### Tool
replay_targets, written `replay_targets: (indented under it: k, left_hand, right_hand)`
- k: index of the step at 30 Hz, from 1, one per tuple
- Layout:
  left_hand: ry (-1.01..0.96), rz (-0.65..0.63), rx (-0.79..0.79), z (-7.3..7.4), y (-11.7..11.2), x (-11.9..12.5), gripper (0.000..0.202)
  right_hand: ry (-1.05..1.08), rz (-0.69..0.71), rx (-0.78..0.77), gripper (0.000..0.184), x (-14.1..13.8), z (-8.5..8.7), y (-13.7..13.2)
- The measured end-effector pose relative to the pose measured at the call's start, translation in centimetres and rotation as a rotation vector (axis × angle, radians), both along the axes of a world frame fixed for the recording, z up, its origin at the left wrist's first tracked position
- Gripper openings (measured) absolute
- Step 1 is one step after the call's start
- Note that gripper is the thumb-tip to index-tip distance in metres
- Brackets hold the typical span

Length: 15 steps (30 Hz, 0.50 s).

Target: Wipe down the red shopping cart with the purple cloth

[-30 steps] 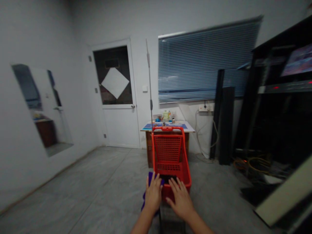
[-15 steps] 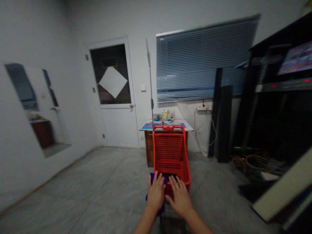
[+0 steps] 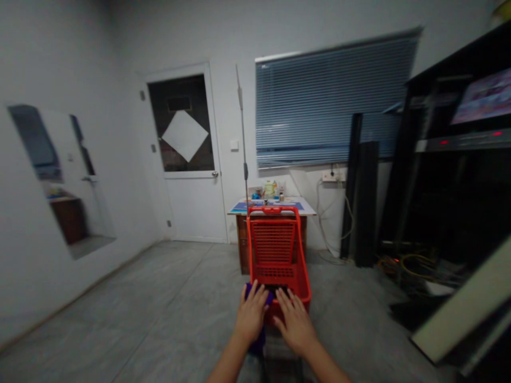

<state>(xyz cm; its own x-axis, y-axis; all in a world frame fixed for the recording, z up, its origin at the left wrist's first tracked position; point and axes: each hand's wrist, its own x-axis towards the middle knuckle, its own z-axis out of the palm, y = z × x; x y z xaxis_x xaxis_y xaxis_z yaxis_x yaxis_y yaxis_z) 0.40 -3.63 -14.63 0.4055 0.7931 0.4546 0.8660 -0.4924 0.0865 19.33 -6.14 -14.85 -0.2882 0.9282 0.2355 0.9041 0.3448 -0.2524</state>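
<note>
A red plastic shopping cart (image 3: 274,242) stands in front of me, its handle at the far end. My left hand (image 3: 252,314) lies palm down at the near end of the cart, fingers stretched out, over a purple cloth (image 3: 258,343). The cloth shows at the fingertips and hangs below the hand; its middle is hidden. Beside it, my right hand (image 3: 295,322) is also palm down with spread fingers, over the cart's near rim. Something dark sits between the fingertips, too covered to name. A thin pole (image 3: 242,133) rises at the cart's far left corner.
Behind the cart stands a small desk (image 3: 311,206) with bottles and small items. A white door (image 3: 195,207) is left of it, a blind-covered window (image 3: 335,101) above. At right are a dark rack (image 3: 399,197), cables (image 3: 419,266) and a leaning pale panel (image 3: 459,308). A mirror hangs left.
The cart and pole have shifted slightly left in view. My left hand has shifted a little left over the purple cloth, and the right hand has hardly moved.
</note>
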Motion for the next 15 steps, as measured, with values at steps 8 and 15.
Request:
replay_targets:
  k: [8, 15]
  left_hand:
    - [-0.024, 0.036, -0.01, 0.0, -0.5, 0.6, 0.043]
    - [0.004, 0.01, -0.019, 0.6, -0.4, -0.5, 0.043]
  right_hand:
    - [0.017, 0.013, 0.033, 0.065, -0.5, -0.3, 0.3]
    - [-0.006, 0.02, 0.067, 0.059, 0.0, -0.7, 0.4]
